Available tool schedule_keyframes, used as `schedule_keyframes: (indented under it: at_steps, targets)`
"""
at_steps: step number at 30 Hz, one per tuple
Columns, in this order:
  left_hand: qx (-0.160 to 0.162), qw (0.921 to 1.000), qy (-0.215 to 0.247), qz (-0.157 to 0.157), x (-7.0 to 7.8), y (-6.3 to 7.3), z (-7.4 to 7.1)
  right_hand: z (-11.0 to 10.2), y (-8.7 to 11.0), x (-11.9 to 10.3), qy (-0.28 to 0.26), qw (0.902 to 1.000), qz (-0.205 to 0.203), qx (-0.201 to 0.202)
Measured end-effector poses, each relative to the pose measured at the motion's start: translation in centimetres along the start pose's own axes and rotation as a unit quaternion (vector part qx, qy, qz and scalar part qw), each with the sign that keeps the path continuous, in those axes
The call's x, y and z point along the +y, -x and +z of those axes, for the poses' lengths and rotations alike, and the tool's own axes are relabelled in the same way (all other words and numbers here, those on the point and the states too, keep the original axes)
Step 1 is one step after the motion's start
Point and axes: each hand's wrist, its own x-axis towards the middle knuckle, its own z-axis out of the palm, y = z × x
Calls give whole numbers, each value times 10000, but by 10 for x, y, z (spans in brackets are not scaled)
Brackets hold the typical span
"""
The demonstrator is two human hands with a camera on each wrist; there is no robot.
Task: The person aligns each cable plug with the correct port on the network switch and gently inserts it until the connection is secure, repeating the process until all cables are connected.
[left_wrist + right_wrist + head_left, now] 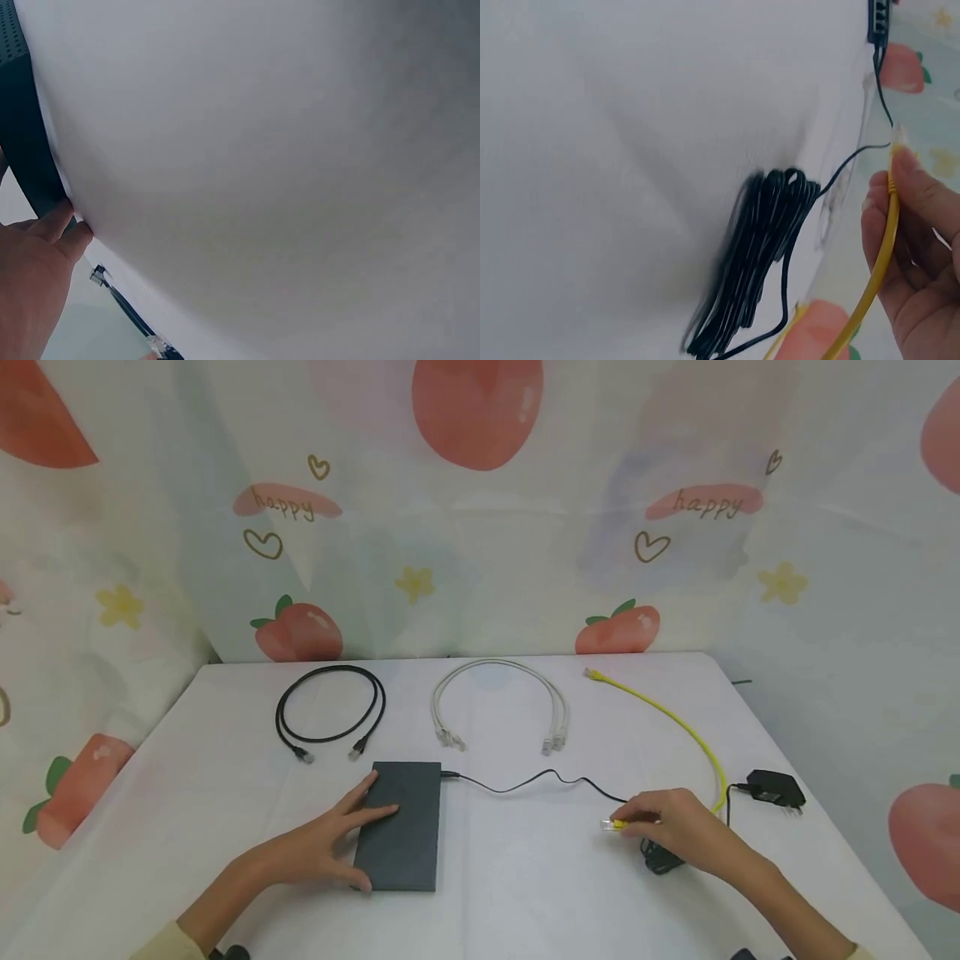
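Note:
A dark grey flat box (pixel 401 827), with perforations along one side in the left wrist view, lies on the white table. My left hand (pixel 322 843) rests on its left part with fingers spread, thumb at the near corner and index finger on top. A thin black power cord (pixel 525 787) runs from the box's far right corner toward my right side. My right hand (pixel 678 827) pinches a yellow Ethernet cable (pixel 877 277) just behind its clear plug (pixel 611 825), which points left toward the box. Below that hand lies a black bundled cord (pixel 757 255), partly hidden in the head view.
A coiled black Ethernet cable (pixel 330 739) lies at the back left, and white Ethernet cables (pixel 495 662) lie at the back middle. The yellow cable's other plug (pixel 592 674) is at the back right. A black power adapter (pixel 776 788) sits near the right edge.

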Motion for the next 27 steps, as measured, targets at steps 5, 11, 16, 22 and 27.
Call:
schedule_keyframes:
  at_steps: [5,11,16,22,27]
  targets:
    - [-207,9998,-39,32,-2,1,-1,9,-3,-8,-128,9998,100,-139]
    - [-398,9991,-102,48,1,3,-2,21,-7,-16,-203,9997,-97,-135]
    - [-459,9984,-296,130,3,4,-2,33,-9,-19,-314,9989,-348,-4]
    - [-504,9982,-272,175,5,4,-5,45,-13,-22,-401,9981,-451,-123]
    - [-574,9979,-271,150,3,5,-5,52,-16,-27,-451,9969,-607,-224]
